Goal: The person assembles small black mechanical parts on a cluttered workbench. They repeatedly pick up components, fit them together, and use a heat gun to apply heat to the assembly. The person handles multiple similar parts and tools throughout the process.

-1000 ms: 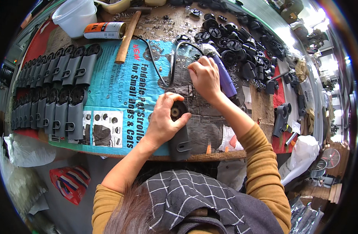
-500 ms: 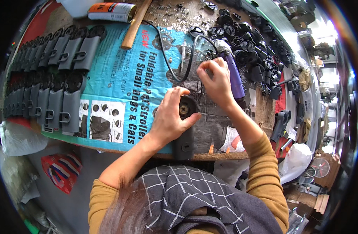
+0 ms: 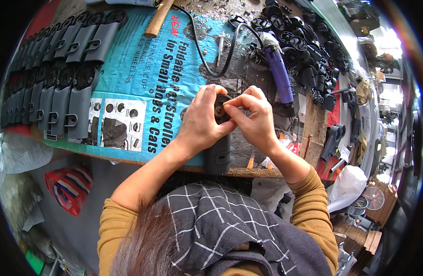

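Observation:
A dark grey plastic housing (image 3: 218,154) lies near the table's front edge, its round end turned away from me. My left hand (image 3: 198,120) wraps round that end, fingers on the far rim and thumb on the near side. A small brass-coloured ring (image 3: 218,110) sits in the middle of the round recess. Thumb and forefinger of my right hand (image 3: 255,118) are pinched together at the recess's right side; whatever lies between them is too small or hidden to make out. To the right of it lies a purple-bodied power tool (image 3: 279,73) with a black cable (image 3: 230,57).
Two rows of similar grey housings (image 3: 78,108) line the left side. A wooden handle (image 3: 160,18) lies at the back, near scattered small metal washers (image 3: 211,16). Black plastic parts (image 3: 296,43) are heaped at the back right. Blue printed cardboard (image 3: 167,92) covers much of the table.
My right hand has come down and left from above the table to the housing's round end. The left hand keeps its hold. The whole view has shifted slightly.

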`<state>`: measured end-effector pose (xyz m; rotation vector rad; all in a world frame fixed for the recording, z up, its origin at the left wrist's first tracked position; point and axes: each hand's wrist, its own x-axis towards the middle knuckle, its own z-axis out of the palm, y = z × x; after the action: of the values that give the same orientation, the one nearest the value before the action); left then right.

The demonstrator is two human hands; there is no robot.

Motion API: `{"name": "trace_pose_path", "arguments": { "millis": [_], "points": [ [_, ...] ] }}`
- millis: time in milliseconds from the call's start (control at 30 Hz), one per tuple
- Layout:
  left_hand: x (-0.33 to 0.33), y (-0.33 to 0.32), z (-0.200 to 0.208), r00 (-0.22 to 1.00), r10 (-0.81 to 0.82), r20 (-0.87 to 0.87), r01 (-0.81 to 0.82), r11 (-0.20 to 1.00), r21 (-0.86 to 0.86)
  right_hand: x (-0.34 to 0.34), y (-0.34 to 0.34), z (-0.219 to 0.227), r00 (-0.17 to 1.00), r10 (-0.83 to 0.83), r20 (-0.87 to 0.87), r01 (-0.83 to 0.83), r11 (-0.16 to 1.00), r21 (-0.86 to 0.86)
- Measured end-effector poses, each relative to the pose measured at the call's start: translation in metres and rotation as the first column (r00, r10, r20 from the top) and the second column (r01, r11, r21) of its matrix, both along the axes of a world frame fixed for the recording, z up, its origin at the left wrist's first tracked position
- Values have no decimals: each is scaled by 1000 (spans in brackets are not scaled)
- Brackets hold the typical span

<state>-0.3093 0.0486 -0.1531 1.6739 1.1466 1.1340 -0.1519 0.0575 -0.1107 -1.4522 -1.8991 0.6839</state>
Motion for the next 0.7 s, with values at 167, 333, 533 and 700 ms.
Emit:
{"name": "trace_pose_path", "arguments": {
  "millis": [167, 333, 533, 700],
  "points": [
    [-1, 1, 4, 999, -20, -39, 18, 998, -55, 23, 54, -7, 960, -205, 191, 148, 950, 274],
    [-1, 2, 7, 999, -19, -30, 19, 1000, 11, 36, 107, -35, 708, -266, 654, -62, 900, 432],
    [0, 2, 6, 998, -32, -49, 32, 999, -1, 36, 130, -41, 823, -285, 492, -54, 822, 567],
    [1, 3, 4, 998, -51, -38, 50, 998, -41, 34, 134, -33, 674, -434, 598, 63, 840, 538]
  ]
}}
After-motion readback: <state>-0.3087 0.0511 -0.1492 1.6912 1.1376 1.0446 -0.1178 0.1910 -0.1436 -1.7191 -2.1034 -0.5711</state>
